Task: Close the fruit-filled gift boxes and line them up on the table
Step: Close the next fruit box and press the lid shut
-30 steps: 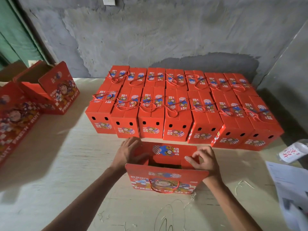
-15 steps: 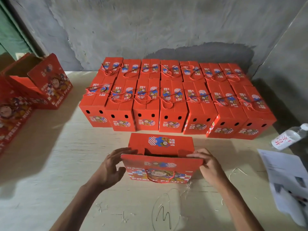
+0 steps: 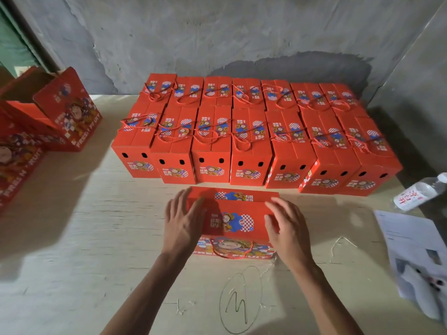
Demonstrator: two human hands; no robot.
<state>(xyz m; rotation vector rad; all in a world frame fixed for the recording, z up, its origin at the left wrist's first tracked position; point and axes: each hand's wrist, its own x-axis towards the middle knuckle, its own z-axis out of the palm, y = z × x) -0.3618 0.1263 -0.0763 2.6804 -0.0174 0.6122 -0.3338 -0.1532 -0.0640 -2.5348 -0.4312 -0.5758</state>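
A red gift box (image 3: 233,222) with cartoon print and a red cord handle stands on the pale wooden table (image 3: 84,250) in front of me. Its near top flap lies folded down over the opening. My left hand (image 3: 182,222) presses flat on the flap's left end with straight fingers. On the flap's right end my right hand (image 3: 286,228) presses flat in the same way. Behind it, several closed red gift boxes (image 3: 251,146) stand in two rows against the grey wall.
Open red boxes (image 3: 60,112) stand at the table's left edge. A plastic water bottle (image 3: 420,192) lies at the right, with printed papers (image 3: 416,250) near the right edge. Thin straw bits and a pen scribble (image 3: 239,301) mark the table near me.
Both hands moved from the box's upright near flap to its top, and the flap went from standing up to folded flat over the opening.
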